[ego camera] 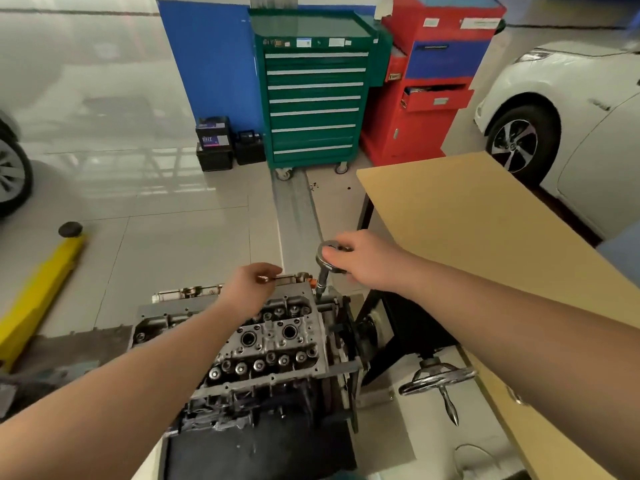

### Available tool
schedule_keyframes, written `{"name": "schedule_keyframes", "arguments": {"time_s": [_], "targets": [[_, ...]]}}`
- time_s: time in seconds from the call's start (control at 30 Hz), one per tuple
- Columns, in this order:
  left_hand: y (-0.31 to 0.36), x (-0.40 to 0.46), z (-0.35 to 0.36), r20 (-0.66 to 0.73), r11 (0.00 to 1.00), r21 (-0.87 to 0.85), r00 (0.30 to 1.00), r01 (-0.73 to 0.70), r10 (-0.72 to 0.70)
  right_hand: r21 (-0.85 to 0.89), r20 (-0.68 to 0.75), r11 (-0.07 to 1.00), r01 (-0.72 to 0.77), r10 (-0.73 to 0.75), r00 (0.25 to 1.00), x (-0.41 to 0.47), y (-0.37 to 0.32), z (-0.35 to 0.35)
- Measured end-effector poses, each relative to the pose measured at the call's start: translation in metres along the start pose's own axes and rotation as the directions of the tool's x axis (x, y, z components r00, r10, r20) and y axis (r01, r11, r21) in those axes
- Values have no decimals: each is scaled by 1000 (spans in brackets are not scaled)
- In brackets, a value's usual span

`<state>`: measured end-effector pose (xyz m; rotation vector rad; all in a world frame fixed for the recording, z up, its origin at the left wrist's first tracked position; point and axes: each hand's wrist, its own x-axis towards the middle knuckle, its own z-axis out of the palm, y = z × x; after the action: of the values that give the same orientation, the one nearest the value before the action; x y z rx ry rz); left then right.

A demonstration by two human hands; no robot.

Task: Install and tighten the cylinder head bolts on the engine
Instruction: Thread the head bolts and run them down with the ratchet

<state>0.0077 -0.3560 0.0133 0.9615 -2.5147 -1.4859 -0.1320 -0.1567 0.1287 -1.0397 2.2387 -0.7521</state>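
Engine [273, 341] sat at lower centre of the frame, head face up. Right hand [367, 259] closed over the round top of a wrench [327, 261] standing at the engine's far right corner. Left hand [251, 284] pinched a bolt [282, 278] above the far edge. Green tool cabinet [313, 95] at upper centre.

Bare floor [194, 233] left of the engine [273, 341]; cardboard-topped table [485, 237] blocks the right
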Motion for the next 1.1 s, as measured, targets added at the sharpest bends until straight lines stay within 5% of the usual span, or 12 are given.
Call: {"name": "schedule_keyframes", "arguments": {"time_s": [0.2,0.33,0.47,0.77,1.1], "targets": [[48,-21,29,35,968,-144,976,-206,213,178,216,982,71,-109,970,4,13,-13],[75,-24,40,-31,945,-131,953,-301,300,108,201,971,214,-232,952,1,5,-22],[84,-24,33,-52,923,-115,930,-368,364,126,223,977,173,-197,955,-1,-4,-34],[83,-10,2,179,950,-2,935,-313,308,366,221,931,-11,-75,972,10,-11,-34],[65,8,3,278,962,-11,924,-272,264,391,211,916,-92,9,977,17,-6,-18]]}}
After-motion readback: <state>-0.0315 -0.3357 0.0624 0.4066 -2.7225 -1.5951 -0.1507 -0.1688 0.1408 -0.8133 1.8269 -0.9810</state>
